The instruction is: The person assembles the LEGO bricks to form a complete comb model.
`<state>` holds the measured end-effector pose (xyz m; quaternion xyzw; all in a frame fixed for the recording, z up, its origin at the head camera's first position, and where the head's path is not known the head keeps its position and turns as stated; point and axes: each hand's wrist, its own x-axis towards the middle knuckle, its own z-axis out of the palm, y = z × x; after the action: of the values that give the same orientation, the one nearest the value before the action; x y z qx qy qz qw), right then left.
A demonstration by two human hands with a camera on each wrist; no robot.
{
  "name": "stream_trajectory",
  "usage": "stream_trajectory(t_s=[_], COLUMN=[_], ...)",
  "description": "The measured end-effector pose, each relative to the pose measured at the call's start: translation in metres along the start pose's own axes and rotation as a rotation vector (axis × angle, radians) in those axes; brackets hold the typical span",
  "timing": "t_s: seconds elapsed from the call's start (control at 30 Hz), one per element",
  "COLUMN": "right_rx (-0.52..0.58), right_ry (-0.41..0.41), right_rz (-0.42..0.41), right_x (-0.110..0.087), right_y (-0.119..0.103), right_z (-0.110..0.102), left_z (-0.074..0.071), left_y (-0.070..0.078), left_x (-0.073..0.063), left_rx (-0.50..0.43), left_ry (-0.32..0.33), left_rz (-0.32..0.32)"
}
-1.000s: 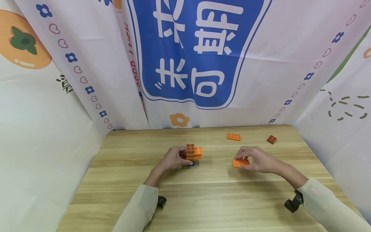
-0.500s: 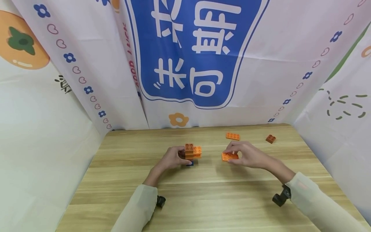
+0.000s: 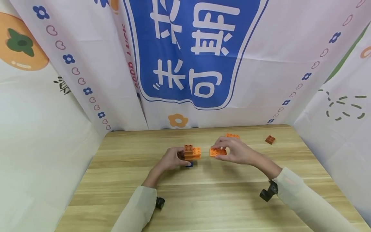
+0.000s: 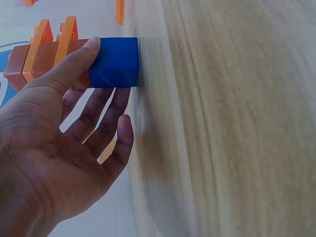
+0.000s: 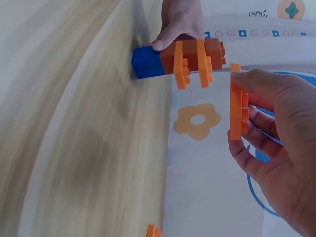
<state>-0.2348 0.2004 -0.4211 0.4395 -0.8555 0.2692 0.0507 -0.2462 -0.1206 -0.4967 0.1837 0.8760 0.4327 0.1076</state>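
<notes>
A small tower of toy building bricks (image 3: 188, 152) stands on the table, brown bricks and two flat orange plates stacked over a blue brick (image 4: 116, 61) at the bottom. The plates stick out to the right. My left hand (image 3: 173, 158) grips the tower low down, its thumb across the seam of the blue brick and the brown one above. To the right, my right hand (image 3: 236, 150) pinches a loose flat orange brick (image 5: 236, 103) between thumb and fingers. That brick is held level, studs up, above the table and a short gap from the tower.
Behind my right hand lies another flat orange brick (image 3: 233, 135), partly hidden by the hand. A small brown brick (image 3: 270, 139) lies at the back right of the wooden table (image 3: 203, 199). A printed cloth (image 3: 255, 90) hangs along the table's back edge.
My right hand has moved left and a little away from me with the orange brick, closing most of the distance to the tower. The left hand has kept its grip in place.
</notes>
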Motion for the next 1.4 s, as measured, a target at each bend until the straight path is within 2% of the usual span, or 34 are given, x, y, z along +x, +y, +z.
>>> stream_trajectory(t_s=[0.27, 0.7, 0.87, 1.4], right_rx=[0.009, 0.041, 0.038, 0.065], right_ry=[0.030, 0.070, 0.086, 0.047], right_rz=[-0.034, 0.002, -0.010, -0.025], right_x=[0.020, 0.047, 0.056, 0.074], right_y=[-0.007, -0.018, -0.022, -0.025], right_z=[0.005, 0.018, 0.022, 0.035], left_z=[0.001, 0.001, 0.000, 0.000], left_y=[0.000, 0.001, 0.001, 0.000], left_x=[-0.001, -0.001, 0.000, 0.001], left_rx=[-0.009, -0.013, 0.001, 0.006], left_ry=[-0.003, -0.006, -0.006, -0.011], left_rz=[0.002, 0.009, 0.012, 0.040])
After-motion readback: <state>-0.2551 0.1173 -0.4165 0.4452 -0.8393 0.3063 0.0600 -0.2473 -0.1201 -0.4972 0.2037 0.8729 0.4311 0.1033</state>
